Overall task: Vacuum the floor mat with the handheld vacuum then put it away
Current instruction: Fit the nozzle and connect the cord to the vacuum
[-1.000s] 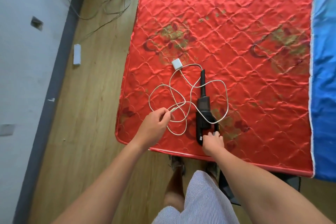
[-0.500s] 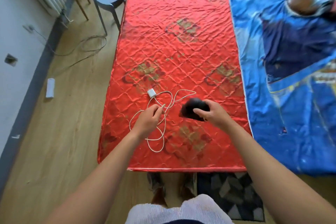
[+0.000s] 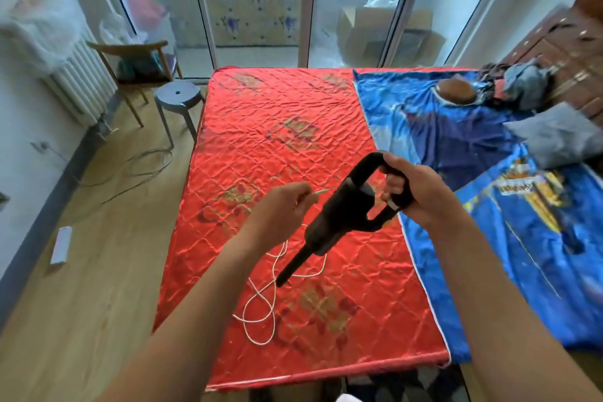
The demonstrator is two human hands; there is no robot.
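A black handheld vacuum (image 3: 339, 215) hangs in the air over the red quilted mat (image 3: 284, 127), its narrow nozzle pointing down and to the left. My right hand (image 3: 414, 189) grips the looped handle at the top. My left hand (image 3: 280, 209) pinches the plug end of a white charging cable (image 3: 261, 310), just left of the vacuum body and apart from it. The rest of the cable lies in loose loops on the mat below.
A blue printed cover (image 3: 509, 222) lies to the right of the red mat, with pillows and clothes at its far end. A grey stool (image 3: 177, 96), a wooden chair (image 3: 137, 65) and a radiator (image 3: 78, 75) stand at the left. Cables and a white power strip (image 3: 61, 245) lie on the wooden floor.
My right hand has lifted the vacuum off the mat and raised it. My left hand has risen with the cable's plug end. The view has tilted up to show the room.
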